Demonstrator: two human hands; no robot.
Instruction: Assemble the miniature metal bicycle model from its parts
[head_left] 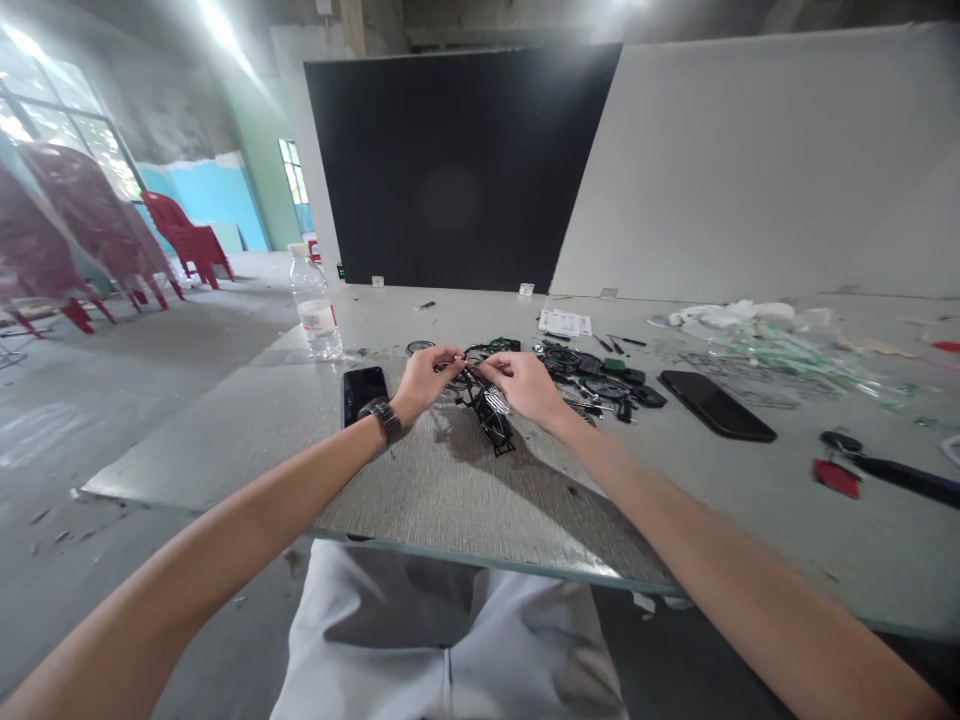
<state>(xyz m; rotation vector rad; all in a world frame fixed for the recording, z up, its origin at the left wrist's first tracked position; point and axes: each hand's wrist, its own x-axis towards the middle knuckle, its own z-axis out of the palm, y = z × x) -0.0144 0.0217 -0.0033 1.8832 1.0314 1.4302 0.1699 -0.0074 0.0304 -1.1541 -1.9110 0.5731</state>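
A small black model bicycle [491,412] stands on the table in front of me, with a silvery part on its side and its rear wheel toward me. My left hand [429,378], wearing a dark watch [385,418], has thumb and forefinger pinched at the bicycle's front end. What sits in that pinch is too small to make out. From the other side my right hand [529,385] closes thumb and forefinger on the bicycle near its handlebar. The fingers partly cover the front of the bicycle.
Several loose black model parts [604,385] lie beyond my right hand. A phone [364,392] and a water bottle [316,310] are on the left. Another phone [716,405], plastic wrapping [780,325] and a black-handled tool [904,475] lie right. A black panel [457,170] stands behind.
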